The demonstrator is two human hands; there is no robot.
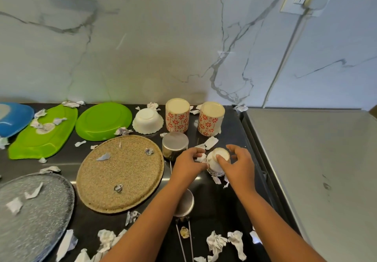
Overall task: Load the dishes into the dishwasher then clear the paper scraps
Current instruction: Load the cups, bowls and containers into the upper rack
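A: Where was the small cup (217, 162)?

B: Upside down on the dark surface (214, 200), near its right edge. It stood just right of the steel cup (175, 146) & a bit nearer the person.

A: & the hands?

B: Close together, one on each side of it. The right hand (238, 165) had its thumb on the cup's bottom & its fingers bent round the far side, so it held the cup. The left hand (188, 164) had its thumb by the cup's side & its fingers bent over a paper scrap (202, 157). Couldn't tell if it held anything.

A: So what was the step?

B: Prob. picking up that cup to go in the dishwasher. No dishwasher showed in the view, tho.

A: How could the person do it well?

B: They needed a firm hold round the sides, not just a thumb on top, b/c a smooth cup could slip. A lift straight up would keep it from bumping the steel cup or the flower mugs (177, 116) behind. Torn bits (216, 180) lay right at its rim, so a little shake would drop any that stuck.

A: One hand or two?

B: One looked like enough. Then the left could take the steel cup too.

A: & the paper?

B: That could wait. Dishes came first, & the tan plate (120, 172), white bowl (148, 119) etc. all sat out w/ scraps on & round them.
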